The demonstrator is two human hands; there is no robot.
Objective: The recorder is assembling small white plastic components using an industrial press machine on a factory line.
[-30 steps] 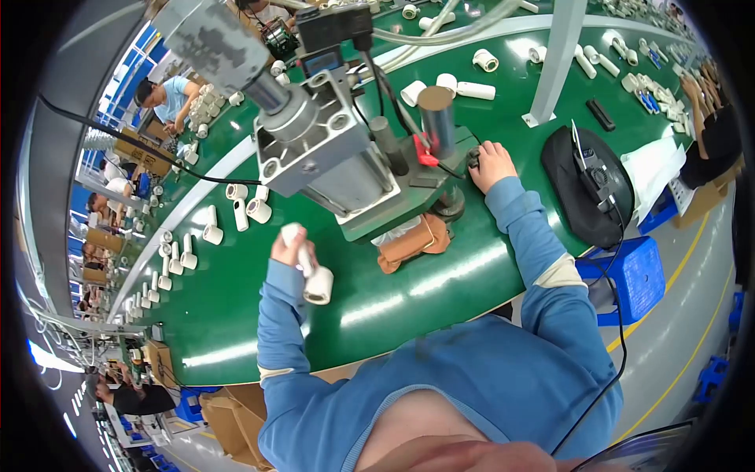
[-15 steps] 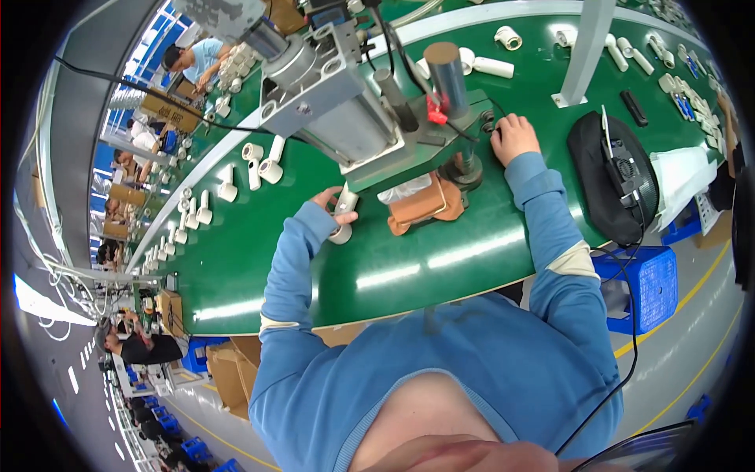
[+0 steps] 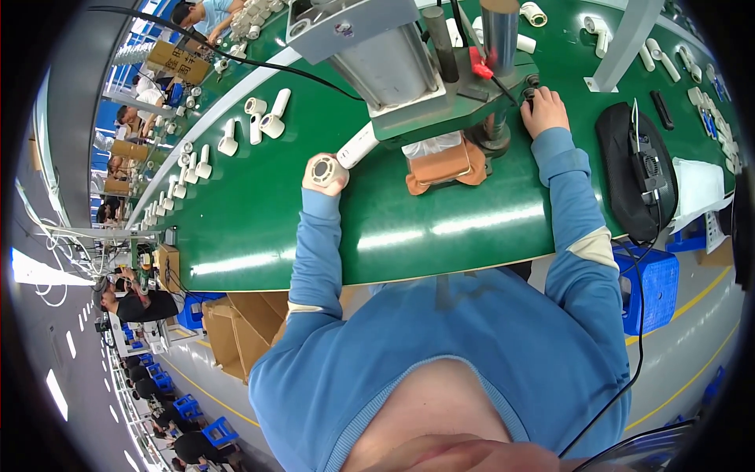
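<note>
My left hand (image 3: 321, 182) holds a white hair dryer (image 3: 358, 148) by its round head. The open end of the head faces up, and the handle slants up to the right, its tip by the press's lower edge. A grey metal bench press (image 3: 393, 75) stands in front of me, with an orange-brown padded rest (image 3: 444, 167) and a clear plastic wrap below its head. To the right of its post, my right hand (image 3: 544, 114) has its fingers curled round a small black knob (image 3: 531, 81) on the press.
More white hair dryers (image 3: 272, 126) lie on the green table (image 3: 259, 212) at left and far right. A black case (image 3: 629, 173) with a device and cable sits right, beside a white bag (image 3: 698, 185). A grey post (image 3: 625, 47) rises behind. Co-workers sit at far left.
The hair dryer has turned in my left hand and moved up, its open round end now facing up. My right hand stays by the knob. The view has shifted, so the press appears higher and further right.
</note>
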